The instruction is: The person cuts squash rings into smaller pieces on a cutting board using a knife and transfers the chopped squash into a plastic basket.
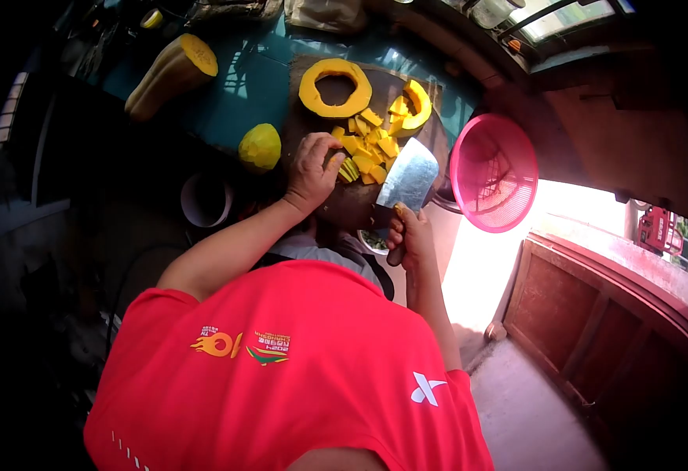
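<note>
My right hand (413, 238) grips the handle of a cleaver (410, 174), its broad blade lying over the right edge of the cut pumpkin pieces (373, 149). My left hand (312, 169) is at the left side of that pile, fingers curled, thumb and forefinger apart. Its thumb is close to a few thin pumpkin slices (348, 170) with green edges; whether it touches them I cannot tell. Beneath the pieces is a dark cutting board (301, 90). A hollow pumpkin ring (310, 93) lies at its far side, and a curved pumpkin piece (420, 106) at the far right.
A pink plastic basket (458, 174) stands right of the board. On the blue-green tabletop (253, 78) lie a long cut pumpkin (163, 74) and a peeled yellow-green chunk (260, 147). A white bucket (187, 206) is below left. A wooden panel (571, 314) is at lower right.
</note>
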Action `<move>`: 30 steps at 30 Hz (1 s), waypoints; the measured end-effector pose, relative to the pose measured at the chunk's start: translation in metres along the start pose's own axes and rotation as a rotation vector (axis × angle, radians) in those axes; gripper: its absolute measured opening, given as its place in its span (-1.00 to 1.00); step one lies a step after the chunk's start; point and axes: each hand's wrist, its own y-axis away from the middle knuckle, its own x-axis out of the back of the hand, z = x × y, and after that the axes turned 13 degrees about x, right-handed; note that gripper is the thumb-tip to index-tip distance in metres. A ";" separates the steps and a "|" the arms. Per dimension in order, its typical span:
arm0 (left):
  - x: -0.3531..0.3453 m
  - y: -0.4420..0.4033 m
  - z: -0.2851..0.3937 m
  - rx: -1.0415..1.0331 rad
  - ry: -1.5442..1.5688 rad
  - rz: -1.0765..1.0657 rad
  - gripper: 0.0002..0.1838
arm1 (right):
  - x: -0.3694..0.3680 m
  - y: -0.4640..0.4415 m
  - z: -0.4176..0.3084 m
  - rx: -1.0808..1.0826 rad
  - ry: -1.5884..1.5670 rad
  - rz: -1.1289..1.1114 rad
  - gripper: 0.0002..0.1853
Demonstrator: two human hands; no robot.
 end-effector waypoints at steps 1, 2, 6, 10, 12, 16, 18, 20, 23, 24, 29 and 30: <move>-0.002 -0.001 0.004 -0.018 0.039 -0.015 -0.82 | -0.002 0.001 -0.001 -0.038 -0.069 -0.013 -0.83; -0.005 -0.001 0.008 -0.031 0.043 -0.020 -0.82 | -0.002 0.001 -0.002 -0.072 -0.137 -0.028 -0.83; -0.008 -0.009 0.030 0.080 0.238 -0.156 -0.83 | -0.001 0.005 0.000 -0.126 -0.393 -0.166 -0.85; -0.030 -0.055 0.033 -0.081 0.118 -0.296 -0.79 | -0.002 0.005 0.000 -0.117 -0.470 -0.179 -0.85; -0.050 -0.084 0.035 -0.153 -0.088 -0.408 -0.75 | 0.004 0.003 0.005 -0.110 -0.466 -0.172 -0.85; -0.069 -0.123 0.057 -0.270 -0.594 -0.716 -0.42 | 0.010 0.013 -0.002 -0.091 -0.442 -0.122 -0.86; -0.073 -0.134 0.071 -0.250 -0.823 -0.857 -0.01 | 0.015 0.018 -0.003 -0.077 -0.414 -0.074 -0.86; -0.073 -0.139 0.083 -0.266 -0.868 -0.892 0.03 | 0.021 0.020 -0.002 -0.066 -0.413 -0.057 -0.87; -0.075 -0.142 0.083 -0.308 -0.925 -0.944 0.08 | 0.032 0.018 0.004 -0.073 -0.453 -0.025 -0.85; -0.073 -0.142 0.086 -0.343 -0.941 -0.933 0.00 | 0.033 0.017 0.006 -0.077 -0.451 -0.011 -0.85; -0.082 -0.137 0.051 -0.413 -0.807 -0.898 -0.29 | 0.036 0.016 0.005 -0.090 -0.475 -0.002 -0.84; -0.081 -0.135 0.046 -0.414 -0.762 -0.865 -0.36 | 0.036 0.016 0.004 -0.074 -0.448 0.001 -0.84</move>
